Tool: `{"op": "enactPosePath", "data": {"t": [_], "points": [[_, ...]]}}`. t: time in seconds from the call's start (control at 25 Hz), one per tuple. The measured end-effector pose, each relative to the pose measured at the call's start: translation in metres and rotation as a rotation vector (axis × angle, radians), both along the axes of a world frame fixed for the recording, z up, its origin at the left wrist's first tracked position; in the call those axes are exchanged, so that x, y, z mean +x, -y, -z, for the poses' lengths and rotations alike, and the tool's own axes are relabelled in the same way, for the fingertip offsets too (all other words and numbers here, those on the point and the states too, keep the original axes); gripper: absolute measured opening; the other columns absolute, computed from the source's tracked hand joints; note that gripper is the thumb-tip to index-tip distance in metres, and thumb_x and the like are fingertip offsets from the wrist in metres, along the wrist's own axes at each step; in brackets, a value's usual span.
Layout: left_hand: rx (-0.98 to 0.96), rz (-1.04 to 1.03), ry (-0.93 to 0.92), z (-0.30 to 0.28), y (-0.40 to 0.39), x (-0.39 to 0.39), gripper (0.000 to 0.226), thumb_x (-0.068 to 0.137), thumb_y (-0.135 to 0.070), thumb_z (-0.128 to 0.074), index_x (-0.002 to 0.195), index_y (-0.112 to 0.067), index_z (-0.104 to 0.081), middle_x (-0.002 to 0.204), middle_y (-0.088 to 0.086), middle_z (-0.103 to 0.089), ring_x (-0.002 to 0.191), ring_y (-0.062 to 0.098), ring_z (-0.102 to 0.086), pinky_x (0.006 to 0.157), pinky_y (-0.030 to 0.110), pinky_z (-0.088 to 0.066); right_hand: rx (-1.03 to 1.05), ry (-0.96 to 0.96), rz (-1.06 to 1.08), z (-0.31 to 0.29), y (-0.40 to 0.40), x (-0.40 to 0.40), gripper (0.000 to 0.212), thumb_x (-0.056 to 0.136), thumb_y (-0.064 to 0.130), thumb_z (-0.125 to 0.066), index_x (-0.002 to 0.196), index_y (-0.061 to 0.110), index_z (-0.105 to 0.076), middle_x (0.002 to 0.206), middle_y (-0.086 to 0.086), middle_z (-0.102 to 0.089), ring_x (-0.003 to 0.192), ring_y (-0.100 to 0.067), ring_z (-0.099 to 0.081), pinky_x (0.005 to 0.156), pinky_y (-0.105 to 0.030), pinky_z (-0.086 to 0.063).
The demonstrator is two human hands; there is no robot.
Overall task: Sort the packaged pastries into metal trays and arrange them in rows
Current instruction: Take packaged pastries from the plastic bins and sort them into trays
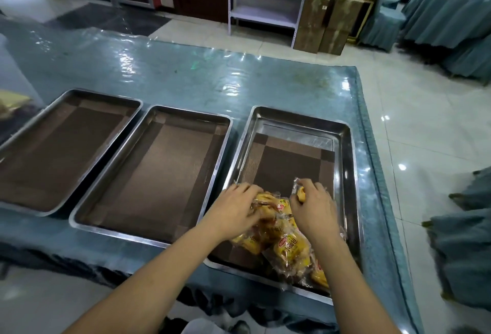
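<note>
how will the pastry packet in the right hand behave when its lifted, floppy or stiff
Probably floppy: the pastry packet that the right hand pinches has crinkled clear film. Likely light for its size, as fingertips alone hold it. The glossy wrap may be slippery, so packets in the pile could slide in the right tray.

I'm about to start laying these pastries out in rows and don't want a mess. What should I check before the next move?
1. Left hand has a packet: ok, fingers curl on the heap of packaged pastries.
2. Right hand has one packet singled out: ok, it pinches a packet at the heap's far edge.
3. Free mat space in the right tray: ok, far half bare.
4. Middle tray and left tray ready: ok, both hold only brown mats.
5. Packets intact: cannot tell, wrappers overlap.
</note>
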State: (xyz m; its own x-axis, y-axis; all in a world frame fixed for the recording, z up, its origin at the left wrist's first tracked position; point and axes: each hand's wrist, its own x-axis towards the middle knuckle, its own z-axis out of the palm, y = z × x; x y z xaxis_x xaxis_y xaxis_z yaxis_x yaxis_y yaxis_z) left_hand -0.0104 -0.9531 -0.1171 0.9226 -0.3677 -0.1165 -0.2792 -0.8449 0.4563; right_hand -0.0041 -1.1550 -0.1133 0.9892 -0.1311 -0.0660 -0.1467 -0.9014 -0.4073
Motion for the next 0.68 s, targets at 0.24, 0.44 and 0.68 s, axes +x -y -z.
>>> {"op": "enactPosePath", "data": {"t": [0.24,0.44,0.68], "points": [[-0.08,-0.185,0.111,-0.031,-0.05,-0.016,0.039,0.097,-0.035,-0.056,0.134,-0.029,-0.05,0.133,-0.009,-0.053,0.12,0.015,-0.047,0.103,0.038,-0.042,0.045,0.089,-0.259,-0.025,-0.066,0.003,0.035,0.099,0.034,-0.057,0.133,0.03,-0.054,0.125,0.005,-0.057,0.109,-0.015,-0.057,0.099,-0.041,-0.048],[-0.088,-0.363,0.192,-0.063,-0.122,-0.042,0.037,0.097,-0.035,-0.055,0.133,-0.03,-0.049,0.133,-0.011,-0.052,0.12,0.011,-0.046,0.103,0.033,-0.041,0.154,0.158,-0.426,-0.053,-0.149,0.007,0.033,0.098,0.029,-0.058,0.131,0.031,-0.057,0.126,0.007,-0.059,0.113,-0.013,-0.056,0.102,-0.041,-0.048],[-0.082,-0.609,0.26,-0.091,-0.218,-0.089,0.034,0.096,-0.033,-0.055,0.129,-0.026,-0.055,0.126,-0.008,-0.058,0.113,0.018,-0.052,0.098,0.042,-0.044,0.308,0.206,-0.683,-0.077,-0.266,-0.011,0.03,0.096,0.024,-0.058,0.125,0.03,-0.06,0.121,0.006,-0.061,0.108,-0.017,-0.06,0.096,-0.046,-0.05]]}}
